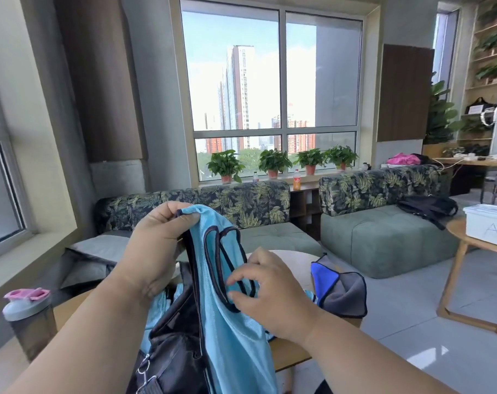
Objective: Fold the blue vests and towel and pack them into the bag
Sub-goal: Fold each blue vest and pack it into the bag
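A light blue mesh vest (230, 336) with dark trim hangs in the air above the table. My left hand (159, 240) pinches its top edge and holds it up. My right hand (270, 294) pinches the dark-trimmed straps lower down. Under the vest stands the black bag (173, 345), its top open, with more light blue fabric (159, 305) showing behind its left side. A grey towel with a blue side (341, 288) lies crumpled on the table to the right of my right hand.
A grey bottle with a pink lid (28, 319) stands at the left on the wooden table (289, 354). Green sofas (383, 240) line the far side. Another wooden table (466, 240) with a white box is at right.
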Demonstrator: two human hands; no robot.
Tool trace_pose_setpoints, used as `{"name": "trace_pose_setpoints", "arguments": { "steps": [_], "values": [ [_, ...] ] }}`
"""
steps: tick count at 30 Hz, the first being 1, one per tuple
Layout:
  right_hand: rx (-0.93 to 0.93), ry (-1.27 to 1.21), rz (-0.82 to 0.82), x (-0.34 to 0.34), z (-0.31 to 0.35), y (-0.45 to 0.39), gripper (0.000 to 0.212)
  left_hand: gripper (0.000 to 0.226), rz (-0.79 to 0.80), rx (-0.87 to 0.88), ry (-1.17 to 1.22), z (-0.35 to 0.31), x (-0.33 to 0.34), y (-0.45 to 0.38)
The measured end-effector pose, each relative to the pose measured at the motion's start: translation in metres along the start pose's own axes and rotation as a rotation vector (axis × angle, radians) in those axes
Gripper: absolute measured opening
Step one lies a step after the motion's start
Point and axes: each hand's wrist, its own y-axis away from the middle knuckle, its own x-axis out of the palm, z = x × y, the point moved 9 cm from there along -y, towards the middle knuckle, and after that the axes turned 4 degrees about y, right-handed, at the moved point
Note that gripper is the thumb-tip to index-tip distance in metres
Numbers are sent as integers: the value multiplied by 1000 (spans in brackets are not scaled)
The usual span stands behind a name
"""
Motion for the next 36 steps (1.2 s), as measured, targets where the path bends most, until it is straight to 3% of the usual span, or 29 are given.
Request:
{"name": "trace_pose_setpoints", "arguments": {
  "steps": [4,8,12,19,27,33,36],
  "values": [
    [-44,213,107,16,1,1,30,35,-1,-4,16,1,-1,0],
    [38,420,249,31,-11,3,39,30,-9,19,36,-2,-6,-2],
    [90,472,362,43,-26,7,43,34,-23,4,19,1,-15,-5],
    [55,182,204,24,-30,8,23,17,-142,-34,-16,13,-52,-14],
    [-76,384,203,10,-33,8,31,23,-252,-60,-56,27,-89,-22],
    [68,152,-7,-32,-41,-2,31,29,-291,-71,-25,39,-90,-29],
    [155,-275,-41,-38,-43,-5,36,29,-271,-91,-5,44,-85,-34]
  ]
}}
